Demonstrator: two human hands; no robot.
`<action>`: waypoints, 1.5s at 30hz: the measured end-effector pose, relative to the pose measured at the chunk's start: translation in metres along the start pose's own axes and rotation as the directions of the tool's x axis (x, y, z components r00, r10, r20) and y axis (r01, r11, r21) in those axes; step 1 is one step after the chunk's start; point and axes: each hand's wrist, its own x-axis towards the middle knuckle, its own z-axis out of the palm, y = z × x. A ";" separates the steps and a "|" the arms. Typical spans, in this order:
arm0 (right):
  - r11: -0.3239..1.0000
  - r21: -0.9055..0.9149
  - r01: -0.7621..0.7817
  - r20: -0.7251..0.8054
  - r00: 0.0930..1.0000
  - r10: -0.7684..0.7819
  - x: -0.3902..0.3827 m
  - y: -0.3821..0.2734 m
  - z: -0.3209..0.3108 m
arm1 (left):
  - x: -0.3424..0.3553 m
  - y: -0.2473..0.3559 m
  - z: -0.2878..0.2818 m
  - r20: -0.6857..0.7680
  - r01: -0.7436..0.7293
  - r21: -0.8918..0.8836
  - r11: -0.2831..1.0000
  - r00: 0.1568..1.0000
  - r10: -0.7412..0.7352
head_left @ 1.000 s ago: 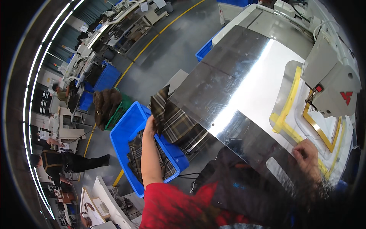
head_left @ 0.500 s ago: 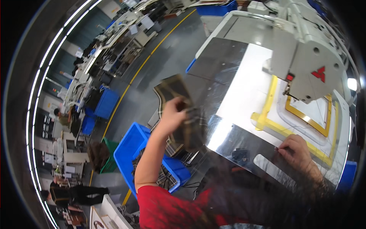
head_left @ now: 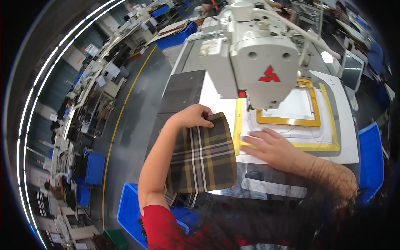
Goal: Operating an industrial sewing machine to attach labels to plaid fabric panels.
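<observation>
A dark plaid fabric panel [head_left: 202,160] with white and tan stripes hangs from my left hand [head_left: 193,116], whose thumb and fingers pinch its upper edge. It lies across the left side of the machine table, beside the yellow-taped template. My right hand [head_left: 271,148] rests with fingers spread over the near left corner of the yellow tape [head_left: 308,146] and white sheet, holding nothing. Beyond it is a gold rectangular frame [head_left: 287,122] under the white sewing machine head [head_left: 266,62]. The needle area is partly hidden behind the head.
A blue bin [head_left: 130,208] with plaid fabric stands at the lower left, below the table. Another blue bin [head_left: 371,162] is at the right. A metal plate with a long slot [head_left: 273,188] forms the table's near edge. Workbenches line the far left beyond a yellow floor line [head_left: 121,108].
My left hand has brought the plaid panel rightward to the table, and it now hangs spread. My right hand has moved from the near plate onto the taped template. The view has turned right.
</observation>
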 end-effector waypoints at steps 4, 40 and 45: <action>0.956 -0.221 0.192 -0.097 0.971 -0.217 0.036 0.008 0.031 | 0.023 0.002 0.004 -0.091 -0.096 -0.557 0.825 0.994 0.055; 0.439 0.390 -0.810 -0.086 0.442 0.893 -0.152 0.149 -0.024 | 0.120 0.037 0.084 -0.690 -0.440 0.322 0.838 0.497 0.526; 0.441 0.448 -0.778 -0.240 0.371 0.897 -0.131 0.192 -0.009 | 0.157 0.045 0.054 -0.712 -0.374 0.315 0.872 0.515 0.478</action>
